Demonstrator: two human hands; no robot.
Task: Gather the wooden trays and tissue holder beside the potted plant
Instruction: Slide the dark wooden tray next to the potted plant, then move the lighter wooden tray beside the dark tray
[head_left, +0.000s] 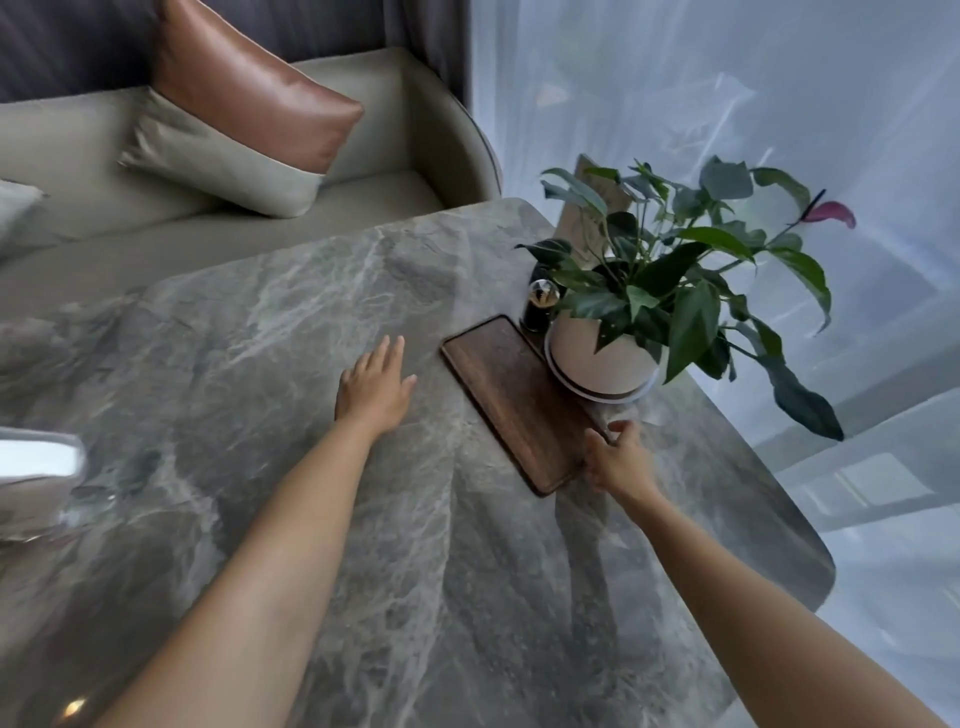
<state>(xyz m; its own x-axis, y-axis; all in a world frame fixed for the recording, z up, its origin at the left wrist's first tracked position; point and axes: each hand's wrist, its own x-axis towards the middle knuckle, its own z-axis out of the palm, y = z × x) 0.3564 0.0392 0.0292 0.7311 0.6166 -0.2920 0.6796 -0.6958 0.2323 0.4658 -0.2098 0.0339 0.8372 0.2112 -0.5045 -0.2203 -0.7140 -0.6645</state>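
Observation:
A dark wooden tray (511, 395) lies flat on the marble table (270, 332), its long side against the white pot of the potted plant (602, 358). My right hand (618, 460) grips the tray's near right corner, thumb and fingers around its edge. My left hand (375, 387) hovers flat with its fingers spread over the table, a little left of the tray and apart from it. A silvery white object, perhaps the tissue holder (36, 483), sits blurred at the table's left edge. I see no second tray.
A small dark bottle with a glass ball top (540, 306) stands behind the tray beside the pot. A wooden card stand (592, 218) is behind the leaves. A sofa with cushions (244, 119) lies beyond the table. The table's rounded edge (810, 525) runs along a sheer curtain.

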